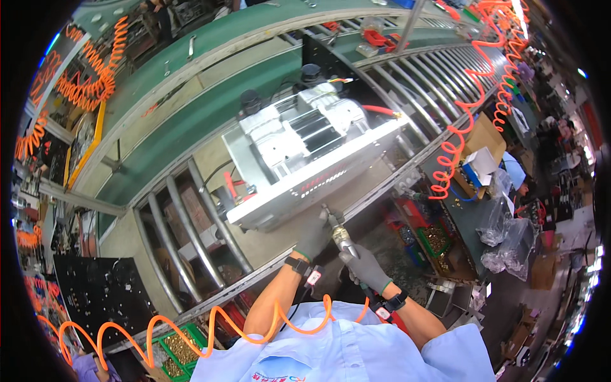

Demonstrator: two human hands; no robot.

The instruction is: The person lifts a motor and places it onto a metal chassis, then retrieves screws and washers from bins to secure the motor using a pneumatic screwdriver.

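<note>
My gloved right hand (366,267) is wrapped round the rear of a metal pneumatic driver (342,235), which points away from me toward the machine. At its front end is my gloved left hand (313,237), fingers drawn together; what they pinch is too small and blurred to name. Both hands are close together at the near rail of the roller conveyor (210,239). Just beyond them stands a twin-head compressor unit (302,134) with a white front panel (318,181), black cylindrical filters on top and a red hose at its right. The driver tip lies just short of the panel's lower edge.
An orange coiled hose (216,318) loops across my front; another orange coil (449,153) hangs at right. Green bins of brass fittings (181,350) sit below the rail. A black perforated panel (105,299) lies at left. Clear plastic bags (509,248) and cartons are at right.
</note>
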